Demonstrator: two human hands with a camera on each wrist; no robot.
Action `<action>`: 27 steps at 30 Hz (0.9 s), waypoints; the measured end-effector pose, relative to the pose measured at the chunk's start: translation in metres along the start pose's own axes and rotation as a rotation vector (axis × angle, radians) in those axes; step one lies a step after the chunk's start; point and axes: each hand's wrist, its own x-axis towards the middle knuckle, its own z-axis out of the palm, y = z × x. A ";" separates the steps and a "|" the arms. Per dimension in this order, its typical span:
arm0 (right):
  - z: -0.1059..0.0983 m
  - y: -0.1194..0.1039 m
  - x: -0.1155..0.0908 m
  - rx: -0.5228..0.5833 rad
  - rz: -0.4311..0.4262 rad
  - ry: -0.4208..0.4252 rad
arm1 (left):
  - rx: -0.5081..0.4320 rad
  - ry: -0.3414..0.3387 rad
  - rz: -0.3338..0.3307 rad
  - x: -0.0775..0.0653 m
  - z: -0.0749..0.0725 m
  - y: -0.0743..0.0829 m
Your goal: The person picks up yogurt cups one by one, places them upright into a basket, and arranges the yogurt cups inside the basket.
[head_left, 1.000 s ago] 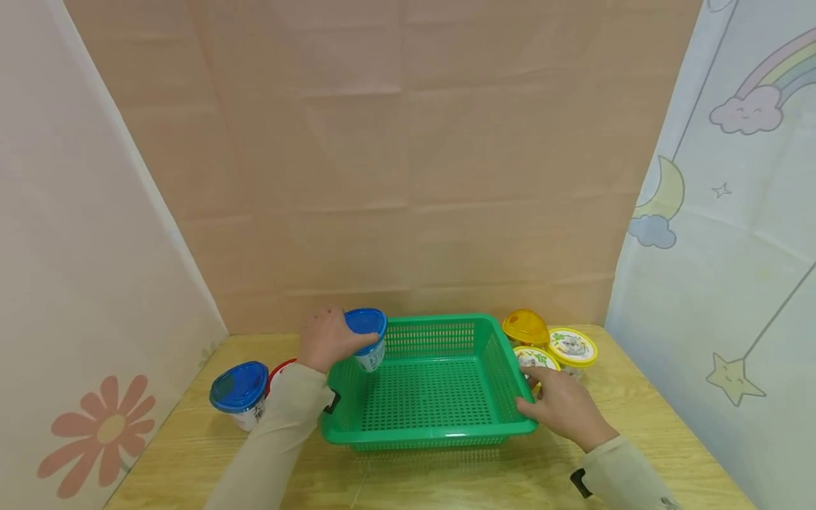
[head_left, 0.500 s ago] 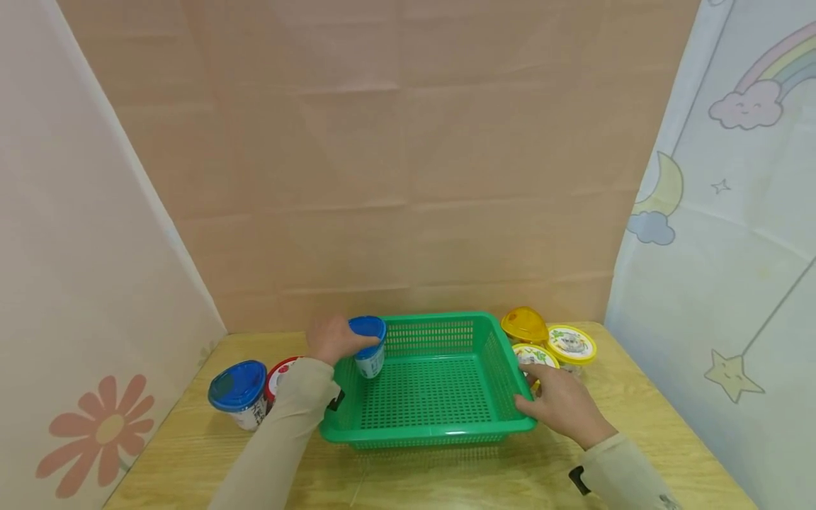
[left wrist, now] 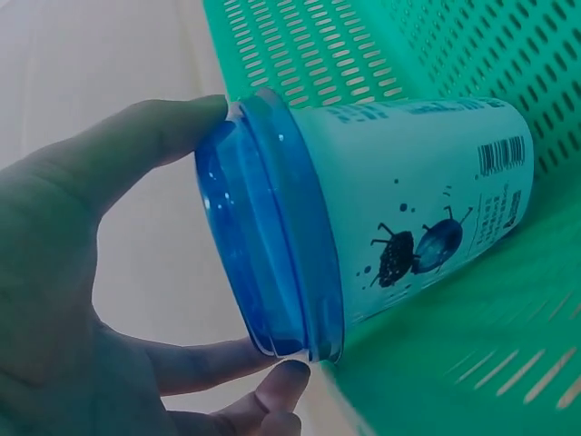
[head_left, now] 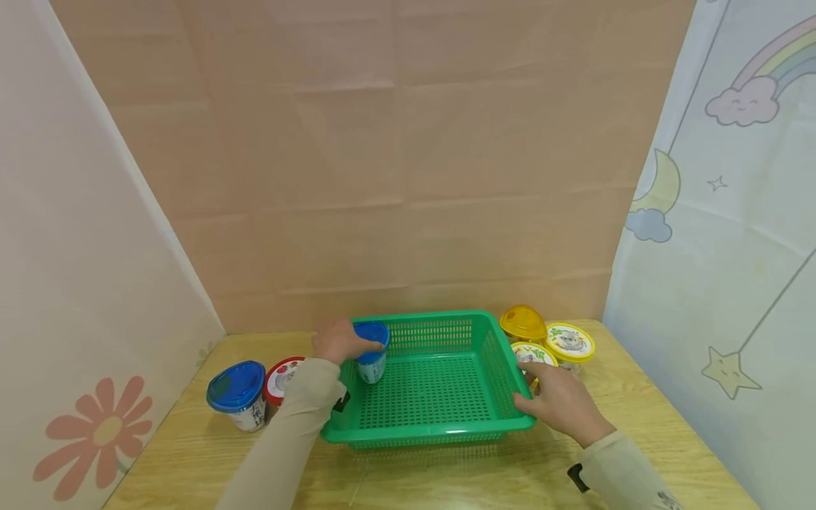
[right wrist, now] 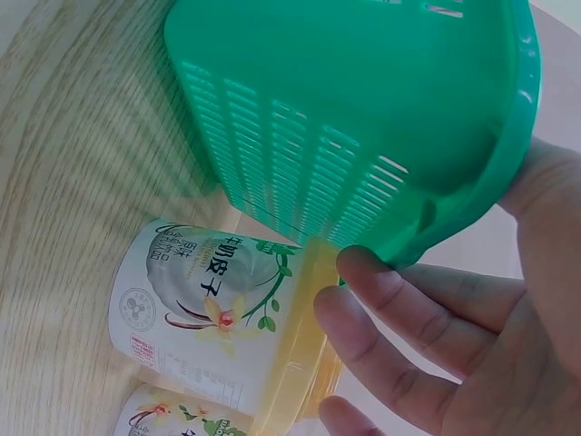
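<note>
One blue-lidded cup (head_left: pixel 372 366) is inside the green basket (head_left: pixel 433 432) at its left end, nearly upright; whether its base touches the basket's floor cannot be told. The left hand (head_left: pixel 338 341) pinches it by the lid, thumb opposite fingers; a level cup, eased down until the base bears weight, should settle best. The right hand (head_left: pixel 561 400) pinches the basket's right rim, a sensible brace against sliding. Beyond that rim, two yellow-lidded cups (head_left: pixel 570 342) and an amber-lidded cup (head_left: pixel 524 322) stand on the counter (head_left: pixel 408 489); a red-lidded cup (head_left: pixel 280 379) and another blue-lidded cup (head_left: pixel 237 389) stand at left.
</note>
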 end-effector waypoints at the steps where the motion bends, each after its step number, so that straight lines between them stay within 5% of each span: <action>1: 0.000 0.000 0.000 -0.002 0.000 0.001 | 0.001 -0.001 -0.002 0.000 0.001 0.000; 27: 0.002 0.000 0.000 0.042 0.029 -0.010 | -0.013 0.014 0.009 0.004 0.011 0.000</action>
